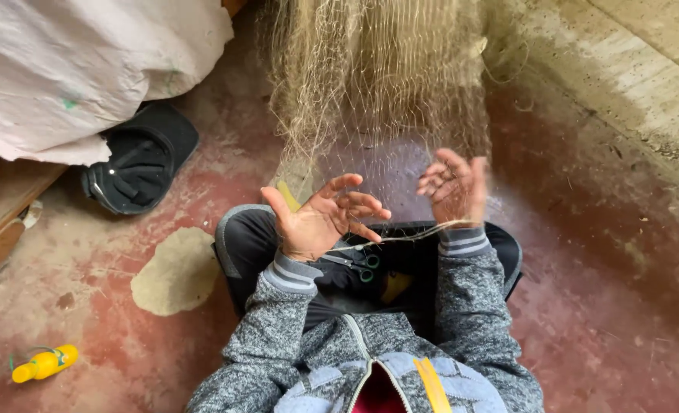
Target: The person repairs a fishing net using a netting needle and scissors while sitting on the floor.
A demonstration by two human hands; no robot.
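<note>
A fine pale fishing net (pixel 370 76) hangs down in front of me and spreads over my hands. My left hand (pixel 320 218) is raised palm up, fingers spread and hooked into the mesh. My right hand (pixel 454 187) is raised beside it, fingers curled into the net threads. A thicker pale cord (pixel 408 235) of the net runs between both hands. On my lap lie scissors with green handles (pixel 362 264) and a small yellow object (pixel 394 284). I wear a grey speckled jacket.
A black sandal (pixel 136 164) lies at the left under a white sack (pixel 71 69). A yellow plastic bottle (pixel 45 363) is on the red worn floor at lower left. A concrete step (pixel 622 69) runs along the right. A wooden plank edge (pixel 3 222) is at far left.
</note>
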